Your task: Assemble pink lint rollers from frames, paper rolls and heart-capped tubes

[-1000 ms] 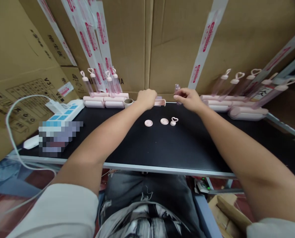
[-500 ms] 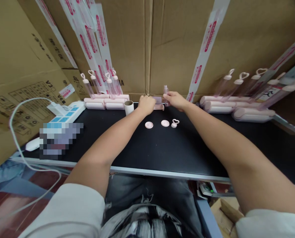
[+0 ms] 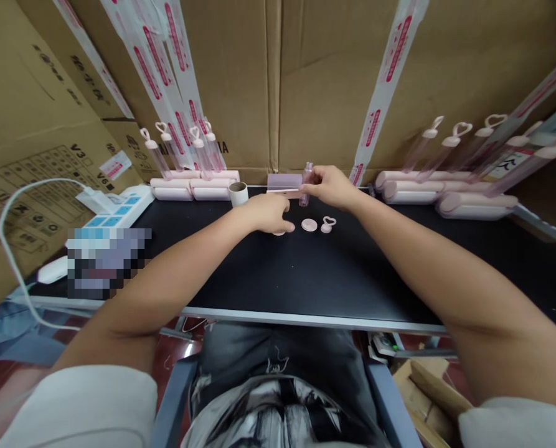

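Note:
My right hand (image 3: 327,186) is closed on a slim clear pink tube (image 3: 307,185), which stands nearly upright at the back of the black table (image 3: 259,274). My left hand (image 3: 272,213) is open, thumb apart from the fingers, over a pale pink disc that it mostly covers. Another pale pink disc (image 3: 309,224) lies to the right, beside a small cap with a heart-shaped loop (image 3: 327,225). Behind my left hand are a long pale pink piece (image 3: 287,193) and a translucent purplish piece (image 3: 284,181). A white cardboard-like tube (image 3: 238,193) stands left of them.
Assembled pink tubes with looped caps (image 3: 205,152) and pink cylindrical cases (image 3: 211,188) stand at back left. More pink cases (image 3: 476,205) are at right. A power strip (image 3: 128,211) with a white cable lies left. Cardboard (image 3: 324,81) walls the back.
My left hand has come nearer and lower, from the pink piece at the back to over the left disc. My right hand still holds the tube, shifted slightly left.

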Motion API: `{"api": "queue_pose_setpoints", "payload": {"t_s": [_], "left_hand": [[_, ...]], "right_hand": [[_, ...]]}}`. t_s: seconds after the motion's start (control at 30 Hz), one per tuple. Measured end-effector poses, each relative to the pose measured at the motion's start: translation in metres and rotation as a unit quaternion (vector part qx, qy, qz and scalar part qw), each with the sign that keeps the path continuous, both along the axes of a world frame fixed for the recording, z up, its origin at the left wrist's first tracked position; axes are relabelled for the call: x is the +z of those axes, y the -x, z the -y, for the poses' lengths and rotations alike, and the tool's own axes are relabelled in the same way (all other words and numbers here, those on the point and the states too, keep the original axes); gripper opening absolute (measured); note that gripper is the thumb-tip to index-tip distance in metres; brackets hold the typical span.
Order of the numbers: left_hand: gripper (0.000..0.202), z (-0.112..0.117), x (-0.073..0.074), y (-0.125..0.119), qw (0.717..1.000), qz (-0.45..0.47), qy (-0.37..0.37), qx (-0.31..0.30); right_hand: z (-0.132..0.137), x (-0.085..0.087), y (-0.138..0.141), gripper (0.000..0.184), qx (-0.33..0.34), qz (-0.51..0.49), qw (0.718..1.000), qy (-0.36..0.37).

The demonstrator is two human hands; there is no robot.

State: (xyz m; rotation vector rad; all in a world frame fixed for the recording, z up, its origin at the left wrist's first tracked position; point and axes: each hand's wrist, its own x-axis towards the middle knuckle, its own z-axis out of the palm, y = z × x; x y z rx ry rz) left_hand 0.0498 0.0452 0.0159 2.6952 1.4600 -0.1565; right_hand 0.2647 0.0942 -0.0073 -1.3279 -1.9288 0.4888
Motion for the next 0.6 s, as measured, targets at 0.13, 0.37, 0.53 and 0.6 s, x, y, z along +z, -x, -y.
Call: {"api": "queue_pose_setpoints", "payload": {"t_s": [0.13, 0.37, 0.53, 0.6], "left_hand": [[0.053, 0.009, -0.01, 0.013, 0.999, 0.009, 0.027, -0.027], [0.042, -0.003, -0.023, 0.004, 0.997, 0.075, -0.03, 0.005], [0.044, -0.027, -0.026, -0.009, 0.994, 0.067, -0.081, 0.034], [0.043, -0.036, -0.027, -0.012, 0.993, 0.056, -0.094, 0.05]], "right_hand": [[0.015, 0.011, -0.007, 0.017, 0.047, 0.045, 0.998, 0.015], [0.05, 0.0, -0.022, 0.021, 0.078, 0.058, 0.993, 0.062], [0.045, -0.01, -0.012, 0.019, 0.033, 0.088, 0.994, 0.056], [0.035, -0.012, -0.007, 0.02, 0.007, 0.102, 0.994, 0.023]]}}
